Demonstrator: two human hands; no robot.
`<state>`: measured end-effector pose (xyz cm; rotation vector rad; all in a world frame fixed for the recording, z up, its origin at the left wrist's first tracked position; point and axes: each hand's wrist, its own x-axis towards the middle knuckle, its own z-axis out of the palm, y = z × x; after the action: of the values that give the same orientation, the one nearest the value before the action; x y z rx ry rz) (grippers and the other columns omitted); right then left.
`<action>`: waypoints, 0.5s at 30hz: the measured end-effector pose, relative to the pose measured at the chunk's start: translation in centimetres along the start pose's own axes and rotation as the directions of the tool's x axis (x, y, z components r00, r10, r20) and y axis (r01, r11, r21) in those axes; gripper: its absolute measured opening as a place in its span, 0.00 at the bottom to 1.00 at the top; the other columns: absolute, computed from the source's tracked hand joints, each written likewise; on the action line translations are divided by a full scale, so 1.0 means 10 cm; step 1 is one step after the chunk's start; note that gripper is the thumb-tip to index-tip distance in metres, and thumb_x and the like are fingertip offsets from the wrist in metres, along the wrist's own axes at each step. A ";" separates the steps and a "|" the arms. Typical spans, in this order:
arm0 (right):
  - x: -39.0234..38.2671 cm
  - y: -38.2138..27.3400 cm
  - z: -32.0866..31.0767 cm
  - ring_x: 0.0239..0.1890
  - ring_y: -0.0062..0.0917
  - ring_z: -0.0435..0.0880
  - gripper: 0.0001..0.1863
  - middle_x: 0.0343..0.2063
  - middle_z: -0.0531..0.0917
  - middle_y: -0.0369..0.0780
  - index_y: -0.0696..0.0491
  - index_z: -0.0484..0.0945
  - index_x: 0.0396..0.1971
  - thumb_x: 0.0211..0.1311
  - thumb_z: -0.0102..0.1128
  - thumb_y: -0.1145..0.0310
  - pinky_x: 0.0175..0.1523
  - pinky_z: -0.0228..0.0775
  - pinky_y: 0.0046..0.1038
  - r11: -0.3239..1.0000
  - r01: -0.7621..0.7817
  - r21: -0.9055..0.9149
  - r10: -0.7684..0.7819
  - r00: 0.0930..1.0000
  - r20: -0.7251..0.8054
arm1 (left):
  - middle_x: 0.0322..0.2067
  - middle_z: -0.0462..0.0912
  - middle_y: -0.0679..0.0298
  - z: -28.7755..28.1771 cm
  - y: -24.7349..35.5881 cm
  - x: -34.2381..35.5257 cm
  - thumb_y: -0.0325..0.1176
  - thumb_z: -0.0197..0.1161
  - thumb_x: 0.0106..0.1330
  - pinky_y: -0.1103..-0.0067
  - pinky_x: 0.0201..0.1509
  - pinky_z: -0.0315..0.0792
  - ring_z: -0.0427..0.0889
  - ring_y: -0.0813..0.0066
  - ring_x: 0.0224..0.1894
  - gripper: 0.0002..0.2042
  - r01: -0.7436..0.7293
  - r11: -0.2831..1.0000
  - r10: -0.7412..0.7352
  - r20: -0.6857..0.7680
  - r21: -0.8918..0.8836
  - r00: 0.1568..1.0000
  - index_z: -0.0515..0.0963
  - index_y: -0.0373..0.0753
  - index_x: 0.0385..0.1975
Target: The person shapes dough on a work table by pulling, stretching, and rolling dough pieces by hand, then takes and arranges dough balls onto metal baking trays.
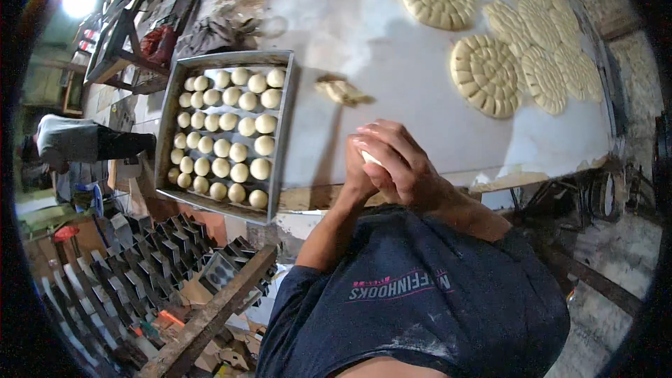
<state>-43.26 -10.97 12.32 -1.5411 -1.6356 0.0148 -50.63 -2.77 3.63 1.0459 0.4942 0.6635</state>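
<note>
My left hand (pixel 357 170) and my right hand (pixel 406 168) are pressed together over the table's near edge, closed round a piece of pale dough (pixel 370 158). Only a small bit of that dough shows between the fingers; its full shape is hidden. Just beyond my hands, a thin, torn scrap of dough (pixel 343 91) lies on the white tabletop (pixel 399 63). To the left sits a metal tray (pixel 283 126) with rows of round dough balls (pixel 227 122) in it. At the right lie large round slabs of dough scored into segments, the nearest slab (pixel 488 75) among them.
A dark crumpled cloth (pixel 213 35) lies behind the tray. Below left, many dark metal baking tins (pixel 150 255) stand stacked near a wooden beam (pixel 210 318). Another person (pixel 73 140) stands at the far left, near a wooden rack (pixel 122 35).
</note>
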 end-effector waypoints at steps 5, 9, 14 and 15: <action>-0.62 0.66 -0.17 0.52 0.41 0.77 0.15 0.48 0.76 0.50 0.60 0.75 0.47 0.66 0.55 0.66 0.52 0.73 0.35 0.971 -0.173 0.163 0.179 0.983 -0.023 | 0.28 0.74 0.63 0.05 0.16 -0.10 0.25 0.71 0.52 0.80 0.28 0.70 0.71 0.80 0.25 0.29 0.027 0.768 -0.212 0.215 0.640 0.953 0.71 0.32 0.56; -1.26 1.39 0.12 0.61 0.47 0.67 0.29 0.55 0.71 0.51 0.61 0.70 0.53 0.53 0.67 0.63 0.66 0.60 0.41 0.950 -0.264 -0.167 0.290 0.943 0.164 | 0.30 0.71 0.68 -0.70 -0.16 -0.35 0.19 0.67 0.56 0.86 0.29 0.65 0.66 0.84 0.25 0.30 0.074 0.671 -0.013 -0.087 0.738 0.996 0.68 0.35 0.60; -1.10 1.60 0.32 0.51 0.43 0.75 0.18 0.45 0.78 0.48 0.63 0.75 0.41 0.55 0.62 0.66 0.62 0.65 0.40 0.923 -0.384 -0.015 0.384 0.922 0.039 | 0.24 0.66 0.74 -1.13 -0.11 -0.86 0.22 0.64 0.60 0.87 0.28 0.59 0.63 0.87 0.25 0.21 0.196 0.673 0.078 -0.331 0.714 0.940 0.72 0.34 0.54; -1.06 1.59 0.34 0.51 0.43 0.75 0.18 0.45 0.78 0.48 0.63 0.75 0.41 0.55 0.62 0.66 0.62 0.65 0.40 0.932 -0.364 -0.006 0.364 0.931 0.040 | 0.25 0.67 0.74 -1.17 -0.10 -0.95 0.22 0.64 0.60 0.87 0.29 0.60 0.64 0.86 0.26 0.18 0.229 0.657 0.112 -0.393 0.719 0.913 0.73 0.34 0.51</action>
<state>-33.89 -14.06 -4.39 -1.8337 -1.3568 0.2483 -64.73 -2.55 -1.64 1.6831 1.2516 0.6212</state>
